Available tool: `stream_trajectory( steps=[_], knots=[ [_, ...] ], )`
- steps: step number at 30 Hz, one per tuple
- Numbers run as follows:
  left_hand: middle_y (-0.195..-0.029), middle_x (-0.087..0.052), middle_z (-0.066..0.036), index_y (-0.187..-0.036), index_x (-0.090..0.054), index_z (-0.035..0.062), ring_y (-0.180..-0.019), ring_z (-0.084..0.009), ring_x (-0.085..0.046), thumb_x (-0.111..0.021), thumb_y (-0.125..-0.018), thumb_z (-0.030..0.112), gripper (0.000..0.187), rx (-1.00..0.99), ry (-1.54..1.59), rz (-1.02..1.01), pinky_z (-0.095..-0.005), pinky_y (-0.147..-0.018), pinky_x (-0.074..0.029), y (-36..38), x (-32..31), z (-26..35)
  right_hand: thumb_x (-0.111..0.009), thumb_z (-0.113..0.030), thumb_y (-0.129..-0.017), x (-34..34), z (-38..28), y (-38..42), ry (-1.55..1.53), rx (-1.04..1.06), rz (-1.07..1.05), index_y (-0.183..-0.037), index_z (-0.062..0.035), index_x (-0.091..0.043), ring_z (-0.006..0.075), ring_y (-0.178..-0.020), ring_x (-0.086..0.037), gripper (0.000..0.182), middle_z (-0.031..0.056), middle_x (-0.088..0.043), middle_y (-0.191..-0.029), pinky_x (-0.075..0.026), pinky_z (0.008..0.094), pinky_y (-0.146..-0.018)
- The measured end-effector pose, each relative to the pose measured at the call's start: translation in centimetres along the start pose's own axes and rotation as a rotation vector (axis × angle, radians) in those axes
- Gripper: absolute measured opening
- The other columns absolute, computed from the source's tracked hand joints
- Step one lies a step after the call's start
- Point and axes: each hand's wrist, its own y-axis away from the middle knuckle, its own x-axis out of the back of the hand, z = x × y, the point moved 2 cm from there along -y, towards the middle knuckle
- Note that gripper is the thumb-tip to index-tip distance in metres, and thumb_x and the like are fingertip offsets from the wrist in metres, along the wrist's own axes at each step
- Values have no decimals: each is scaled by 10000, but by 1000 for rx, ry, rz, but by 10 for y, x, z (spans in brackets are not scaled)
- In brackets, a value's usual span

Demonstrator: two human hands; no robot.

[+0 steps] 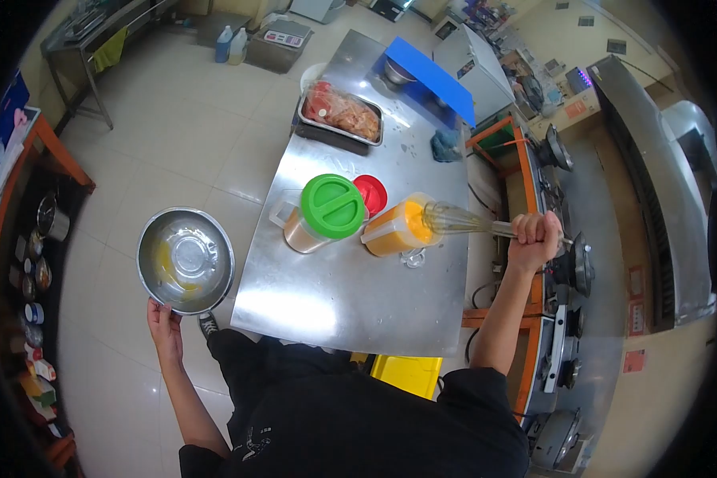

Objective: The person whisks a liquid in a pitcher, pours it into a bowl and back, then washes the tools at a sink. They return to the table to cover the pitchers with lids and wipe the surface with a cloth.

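My left hand (pixel 164 325) grips the rim of a steel mixing bowl (pixel 195 253), held out over the floor left of the table. Streaks of yellow liquid cling to the bowl's inside. In my right hand (pixel 535 237) is the handle of a wire whisk (pixel 462 219), tilted so its wires reach the mouth of a clear pitcher (pixel 384 233). Orange-yellow liquid fills much of that pitcher. Beside it stands another pitcher with a green lid (pixel 332 205) and pale brown contents. Behind the two sits a red round lid (pixel 370 193).
The steel table (pixel 334 307) carries a metal tray of raw meat (pixel 342 115) in plastic, a blue panel (pixel 434 80) and a dark blue-green cloth (pixel 446 146). Stove burners (pixel 579 263) line the right. Shelves with jars (pixel 36 275) stand left. A yellow bin (pixel 406 374) is beneath the near edge.
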Motion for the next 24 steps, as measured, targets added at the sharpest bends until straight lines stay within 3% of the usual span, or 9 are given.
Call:
stream_trajectory(
  steps=[3,12,16,19,22,24],
  knots=[
    [-1153,-553,-35,-1194,-476,63,-1024,-124,-574,-531,-935,100,268,-2,19,-24,-299,-898,-491,-8,-11,8,-431,-141,-924,0,0,9,79,-6,5,-563,-127,-305,94,-366,-257,382,11,-315,-437,-260,271,-392],
    [-1150,-555,-41,-1184,-477,59,-1035,-138,-572,-530,-932,98,261,8,17,-87,-316,-911,-489,-28,-11,34,-436,-127,-924,-6,-1,28,48,123,76,-564,-115,-310,99,-375,-275,381,6,-308,-448,-269,275,-394],
    [-1159,-548,-47,-1191,-469,59,-1043,-147,-567,-526,-931,92,268,29,15,-128,-337,-922,-485,-45,3,58,-460,-120,-920,-20,1,37,116,47,173,-558,-104,-325,98,-381,-274,387,1,-298,-459,-263,272,-399],
    [-1182,-540,-56,-1221,-454,59,-1067,-162,-560,-516,-932,96,298,31,-2,-143,-349,-941,-472,-66,17,80,-477,-110,-917,-34,-1,43,130,232,231,-556,-96,-338,96,-384,-270,387,-3,-292,-459,-260,269,-398],
    [-1214,-532,-65,-1255,-438,59,-1095,-177,-554,-507,-934,104,331,37,-29,-174,-354,-959,-460,-92,50,94,-487,-103,-918,-45,8,43,243,57,328,-555,-90,-344,91,-391,-271,390,-8,-289,-464,-259,266,-397],
    [-1197,-531,-62,-1216,-452,63,-1063,-169,-564,-523,-933,95,294,40,-19,-154,-345,-934,-478,-106,63,109,-499,-111,-921,-56,2,53,235,190,390,-558,-89,-346,88,-396,-273,395,-9,-294,-469,-259,264,-397]
  ],
)
